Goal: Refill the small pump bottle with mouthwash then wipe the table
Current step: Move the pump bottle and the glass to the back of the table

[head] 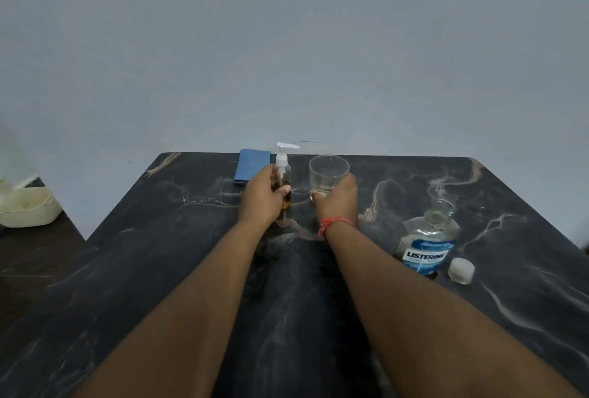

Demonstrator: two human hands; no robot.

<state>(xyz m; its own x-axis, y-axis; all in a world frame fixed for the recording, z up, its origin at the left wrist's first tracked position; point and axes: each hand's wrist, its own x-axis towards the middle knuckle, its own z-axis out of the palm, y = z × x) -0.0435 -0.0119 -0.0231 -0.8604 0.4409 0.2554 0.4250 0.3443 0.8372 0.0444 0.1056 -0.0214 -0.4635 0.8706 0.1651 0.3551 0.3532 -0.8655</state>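
Observation:
The small clear pump bottle point(283, 174), white pump on top, stands upright at the far middle of the dark marble table point(159, 270). My left hand point(263, 200) grips its body. Just to its right stands a clear plastic cup point(328, 173) with a little liquid at the bottom; my right hand point(338, 201) holds its lower part. The open Listerine mouthwash bottle point(427, 244) stands at the right, and its white cap point(461, 270) lies beside it. A folded blue cloth point(250, 165) lies at the table's far edge, left of the pump bottle.
A cream plastic tub point(28, 209) sits on a lower dark surface at the far left. A plain grey wall point(287, 47) rises right behind the table. A red thread is tied round my right wrist.

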